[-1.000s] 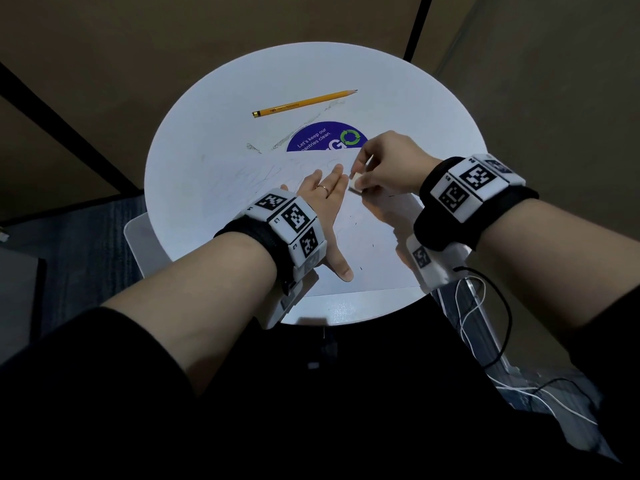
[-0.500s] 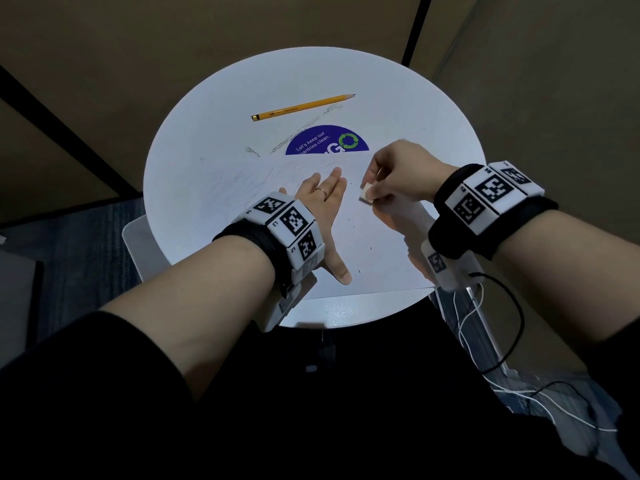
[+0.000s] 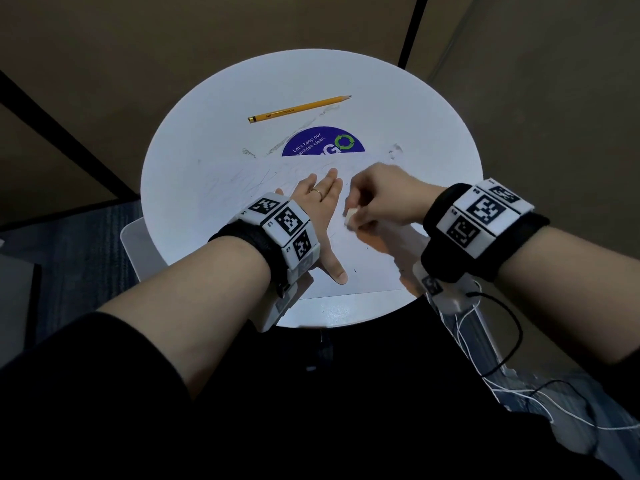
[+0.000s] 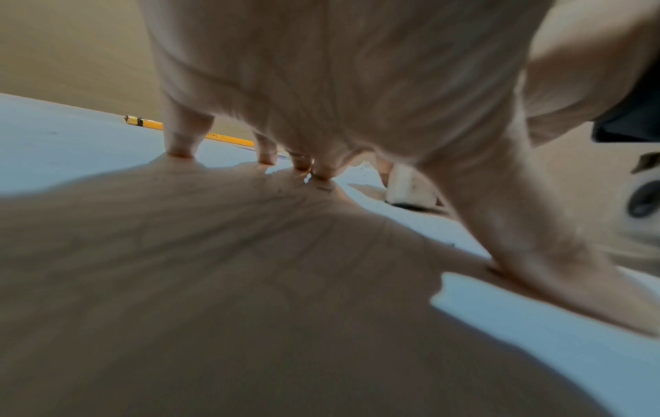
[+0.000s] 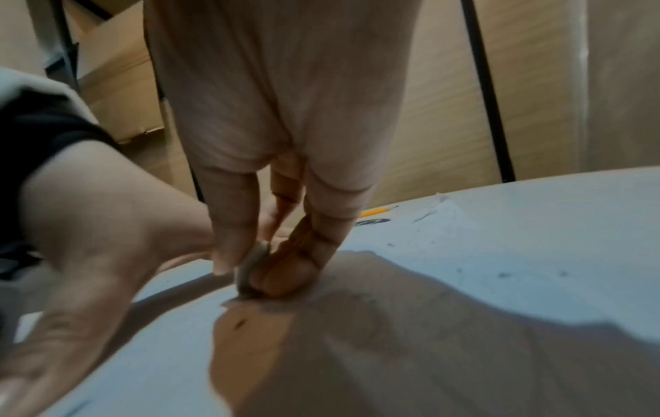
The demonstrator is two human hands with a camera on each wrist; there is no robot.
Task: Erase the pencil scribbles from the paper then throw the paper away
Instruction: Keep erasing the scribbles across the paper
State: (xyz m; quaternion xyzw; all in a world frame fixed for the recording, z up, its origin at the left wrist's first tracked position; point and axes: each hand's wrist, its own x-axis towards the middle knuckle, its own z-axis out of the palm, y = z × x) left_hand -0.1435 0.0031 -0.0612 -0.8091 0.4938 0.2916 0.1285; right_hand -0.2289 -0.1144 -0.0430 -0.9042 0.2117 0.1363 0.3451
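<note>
A white sheet of paper [image 3: 235, 202] with faint pencil scribbles lies on the round white table [image 3: 398, 109]. My left hand [image 3: 322, 209] lies flat on the paper, fingers straight and thumb spread, pressing it down. In the left wrist view the left hand's fingertips [image 4: 180, 149] touch the sheet. My right hand [image 3: 377, 202] pinches a small white eraser [image 3: 350, 216] between thumb and fingers, its lower end on the paper just right of the left hand. The right wrist view shows the eraser [image 5: 251, 268] held against the sheet, and the left wrist view shows the eraser [image 4: 410, 186] standing on it.
A yellow pencil [image 3: 299, 109] lies at the far side of the table. A blue round sticker [image 3: 323, 143] is partly covered by the paper's far edge. Eraser crumbs [image 3: 394, 150] lie near the far right. White and black cables [image 3: 485, 358] hang at the right of the table.
My right hand has drawn the eraser across the paper toward me, from beside the left fingertips to beside the palm. The left hand stays flat in place.
</note>
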